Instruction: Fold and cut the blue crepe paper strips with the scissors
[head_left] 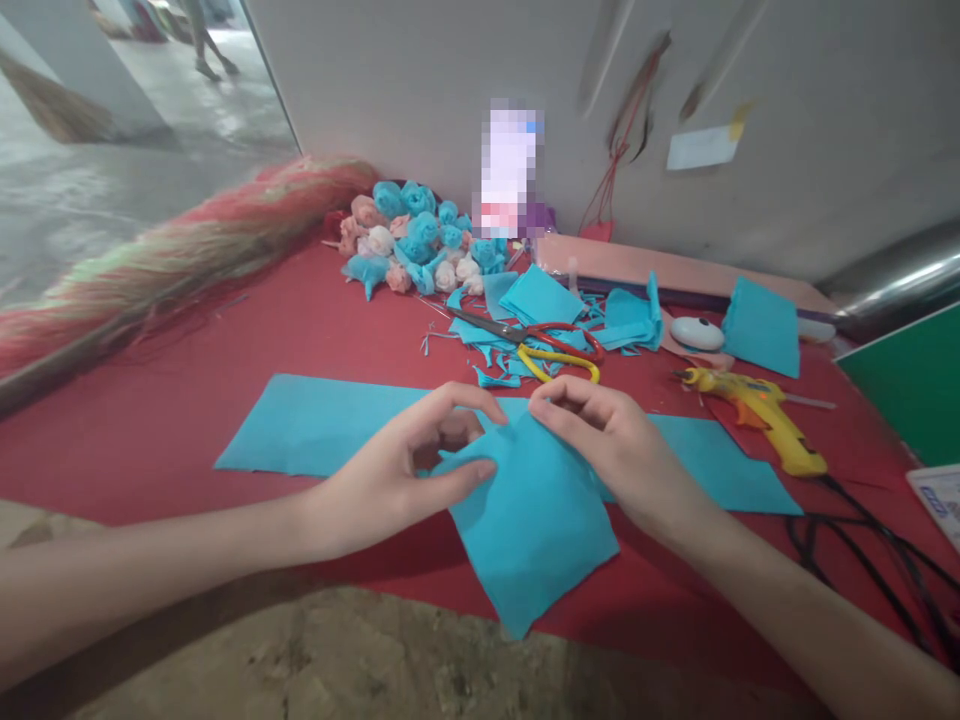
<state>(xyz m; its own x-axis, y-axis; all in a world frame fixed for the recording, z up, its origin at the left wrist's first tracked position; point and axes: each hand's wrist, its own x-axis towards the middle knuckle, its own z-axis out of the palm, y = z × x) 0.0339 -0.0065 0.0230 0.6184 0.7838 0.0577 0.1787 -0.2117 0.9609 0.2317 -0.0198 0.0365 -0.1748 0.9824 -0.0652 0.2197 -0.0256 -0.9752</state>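
A square of blue crepe paper [536,530] hangs at a slant between my hands, one corner pointing down past the table's front edge. My left hand [405,465] has its thumb on the front of the sheet and curled fingers partly behind it, with the index fingertip near the top. At the sheet's upper edge, my right hand [611,440] pinches the paper between thumb and index finger. Beneath both hands lies a long blue crepe paper strip [322,425], flat on the red tabletop [135,450]. Scissors [525,335] with red and yellow handles rest just beyond.
Paper flowers [420,235] are piled at the back, with blue paper scraps [480,350] around the scissors. A yellow glue gun [757,410] and its black cable [862,530] lie at right. A red-green fringed bundle [187,245] lines the left edge; a panel stands behind.
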